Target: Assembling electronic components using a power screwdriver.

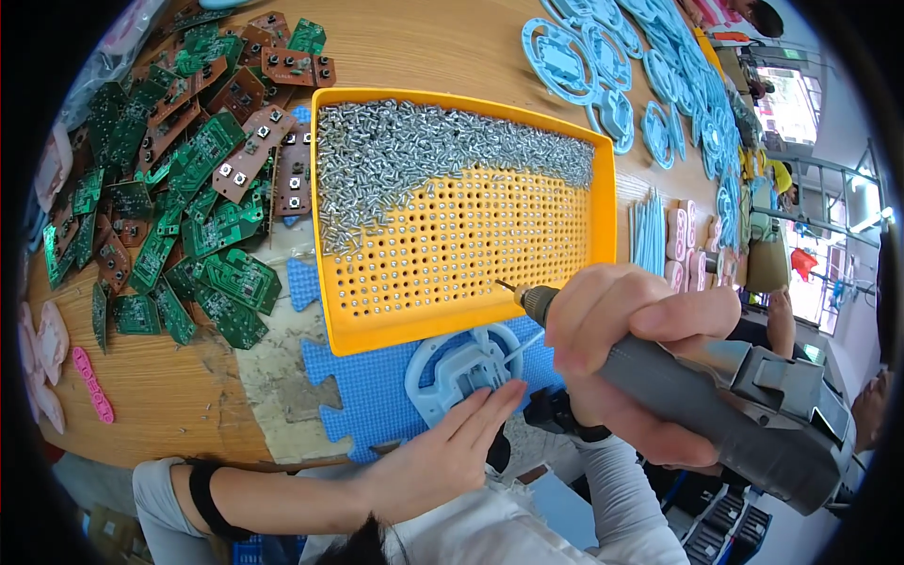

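Note:
My right hand [640,348] is wrapped round a dark electric screwdriver [697,395]. Its bit points left, with the tip at the lower part of a yellow screw tray [414,334]; whether it touches a screw I cannot tell. Short silver screws [377,141] are heaped along the tray's far side, and many sit in rows of holes. My left hand [461,438] lies with outstretched fingers on a light blue plastic housing [428,381] with a round rim. Its thumb is hidden. The housing rests on a blue foam mat [344,414] just below the tray.
Green and brown circuit boards [198,207] are piled at the left. Pink plastic parts [92,384] lie near the left edge. More light blue housings [565,61] cover the far right, beside blue sticks [647,235] and pink pieces [676,234]. Other people sit farther along the table.

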`<state>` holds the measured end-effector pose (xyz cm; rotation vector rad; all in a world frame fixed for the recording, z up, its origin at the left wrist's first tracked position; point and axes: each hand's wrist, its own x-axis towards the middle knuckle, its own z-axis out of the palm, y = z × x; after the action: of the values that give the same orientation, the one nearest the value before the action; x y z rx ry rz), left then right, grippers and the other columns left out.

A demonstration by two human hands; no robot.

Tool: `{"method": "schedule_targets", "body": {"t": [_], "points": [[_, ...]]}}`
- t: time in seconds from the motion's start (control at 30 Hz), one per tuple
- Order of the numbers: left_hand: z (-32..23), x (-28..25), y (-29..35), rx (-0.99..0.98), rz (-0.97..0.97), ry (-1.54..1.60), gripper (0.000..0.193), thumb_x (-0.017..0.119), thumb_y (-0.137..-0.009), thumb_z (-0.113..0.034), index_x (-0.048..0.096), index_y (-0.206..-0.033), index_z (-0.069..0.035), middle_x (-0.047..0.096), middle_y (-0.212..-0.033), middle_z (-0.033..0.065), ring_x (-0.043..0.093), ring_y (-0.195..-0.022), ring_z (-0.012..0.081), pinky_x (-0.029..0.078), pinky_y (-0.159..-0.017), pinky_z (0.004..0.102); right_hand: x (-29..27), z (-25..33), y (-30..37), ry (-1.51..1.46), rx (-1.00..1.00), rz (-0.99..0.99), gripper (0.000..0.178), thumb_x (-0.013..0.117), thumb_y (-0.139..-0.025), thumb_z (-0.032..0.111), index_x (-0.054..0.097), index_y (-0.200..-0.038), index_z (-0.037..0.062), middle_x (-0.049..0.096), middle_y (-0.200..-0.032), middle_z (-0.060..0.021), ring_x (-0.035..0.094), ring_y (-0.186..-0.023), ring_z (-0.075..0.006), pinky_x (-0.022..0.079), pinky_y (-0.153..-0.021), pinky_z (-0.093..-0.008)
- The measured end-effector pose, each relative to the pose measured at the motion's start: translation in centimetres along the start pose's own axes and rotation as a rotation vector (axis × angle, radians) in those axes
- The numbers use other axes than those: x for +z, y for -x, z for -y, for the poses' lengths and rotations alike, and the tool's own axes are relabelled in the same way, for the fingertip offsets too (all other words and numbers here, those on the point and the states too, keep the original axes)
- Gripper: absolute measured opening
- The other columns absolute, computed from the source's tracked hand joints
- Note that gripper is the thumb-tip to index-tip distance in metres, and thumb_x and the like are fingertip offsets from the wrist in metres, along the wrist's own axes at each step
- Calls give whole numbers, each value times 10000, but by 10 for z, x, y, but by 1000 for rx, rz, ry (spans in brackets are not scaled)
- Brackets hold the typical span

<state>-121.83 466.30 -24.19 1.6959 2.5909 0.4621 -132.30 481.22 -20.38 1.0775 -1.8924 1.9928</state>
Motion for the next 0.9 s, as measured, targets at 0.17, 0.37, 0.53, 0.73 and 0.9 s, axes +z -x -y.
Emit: {"method": "schedule_targets", "body": {"t": [0.17, 0.37, 0.53, 0.73, 0.9], "points": [[9, -10, -3, -148, -19, 153, 440, 468, -792, -200, 541, -1186, -20, 378, -1369, 184, 382, -1255, 322, 349, -987, 452, -2, 12, -2, -58, -2, -103, 757, 530, -741, 695, 380, -1031, 12, 533, -617, -66, 505, -469, -168, 413, -425, -285], [16, -12, -3, -184, -66, 206, 439, 496, -791, -192, 505, -1191, -10, 436, -1306, 178, 410, -1205, 356, 390, -934, 467, 2, 80, 0, -183, -108, -226, 406, 661, -786, 338, 432, -854, 10, 551, -497, -57, 532, -373, -129, 473, -361, -212], [24, -5, -3, -217, -128, 190, 534, 607, -716, -206, 498, -1206, -23, 493, -1243, 98, 453, -1153, 271, 433, -893, 405, -9, 93, 28, -392, 140, 207, 272, 632, -823, 110, 387, -885, 10, 601, -590, -158, 594, -453, -262, 528, -428, -354], [25, -9, -5, -217, -74, 258, 676, 697, -630, -286, 487, -1229, -52, 466, -1272, 78, 402, -1197, 256, 419, -915, 394, 29, 87, 57, -272, 207, -65, 75, 530, -808, -60, 457, -819, -73, 524, -582, -169, 506, -442, -251, 465, -428, -354], [25, -8, -3, -223, -60, 246, 658, 691, -656, -289, 484, -1234, -51, 469, -1269, 73, 400, -1196, 254, 420, -913, 390, 28, 81, 62, -292, 196, -39, 132, 567, -783, -44, 451, -837, -75, 520, -580, -168, 508, -448, -250, 469, -429, -349]]}}
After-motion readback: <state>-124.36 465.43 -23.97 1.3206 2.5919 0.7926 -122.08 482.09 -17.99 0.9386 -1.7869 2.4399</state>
